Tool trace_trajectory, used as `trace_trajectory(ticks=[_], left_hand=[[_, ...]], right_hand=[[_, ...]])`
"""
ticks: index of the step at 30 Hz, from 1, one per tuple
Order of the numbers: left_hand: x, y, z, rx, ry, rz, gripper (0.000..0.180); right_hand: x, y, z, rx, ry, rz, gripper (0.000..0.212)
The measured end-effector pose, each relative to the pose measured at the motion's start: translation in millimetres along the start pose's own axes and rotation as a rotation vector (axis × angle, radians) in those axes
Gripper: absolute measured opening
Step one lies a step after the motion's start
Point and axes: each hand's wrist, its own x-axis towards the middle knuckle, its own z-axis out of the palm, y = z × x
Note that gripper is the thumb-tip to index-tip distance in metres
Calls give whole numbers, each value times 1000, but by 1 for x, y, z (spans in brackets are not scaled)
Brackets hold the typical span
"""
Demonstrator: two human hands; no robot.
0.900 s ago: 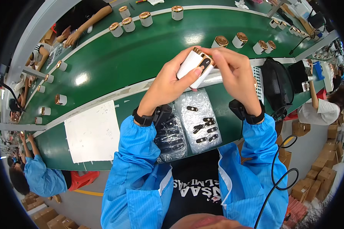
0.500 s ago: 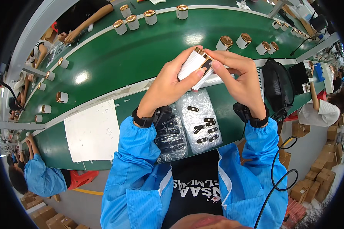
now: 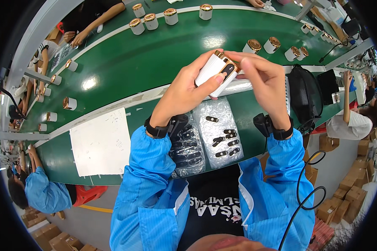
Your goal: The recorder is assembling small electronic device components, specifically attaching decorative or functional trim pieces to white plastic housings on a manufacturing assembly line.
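My left hand (image 3: 183, 91) is wrapped round a white ribbed device (image 3: 208, 72) with a gold rim. Its thumb lies beside the black oval panel (image 3: 228, 69) on the device's side. Close against the device's right side, my right hand (image 3: 264, 81) has its fingers stretched toward the gold end and its thumb raised off the panel. Whether its farther fingertips touch the device I cannot tell. Below the hands, several small black oval parts (image 3: 221, 154) lie on a bubble-wrap packet (image 3: 213, 125). A second clear packet (image 3: 188, 152) with dark parts sits to its left.
A green conveyor belt (image 3: 125, 67) carries several white-and-gold devices (image 3: 171, 16). On the near bench lie a white sheet (image 3: 100, 144) at left and a black mesh bag (image 3: 303, 92) at right. A black cable (image 3: 299, 188) hangs by my right sleeve. Other people work around.
My right thumb has come away from the black panel and the right fingers have shifted. The left hand keeps its hold. Devices on the far belt have moved slightly right.
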Motion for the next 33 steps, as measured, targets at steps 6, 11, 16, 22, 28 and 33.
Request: trace_trajectory(ticks=[6, 11, 16, 22, 28, 33], left_hand=[[-2, 0, -3, 121, -9, 37, 62], [-2, 0, 0, 131, -5, 31, 62], [0, -3, 3, 39, -4, -12, 61], [0, -1, 6, -21, 15, -45, 61], [3, -2, 7, 293, 45, 51, 59], [3, -10, 14, 207, 41, -32, 57]], right_hand=[[1, -10, -7, -233, -72, -116, 20], [-2, -8, -3, -215, -20, -61, 16], [-1, 5, 4, -111, 153, -34, 12], [-5, -3, 4, -81, 133, -80, 10], [-2, 0, -8, -332, 39, -192, 8], [2, 5, -22, -540, -32, -360, 5]])
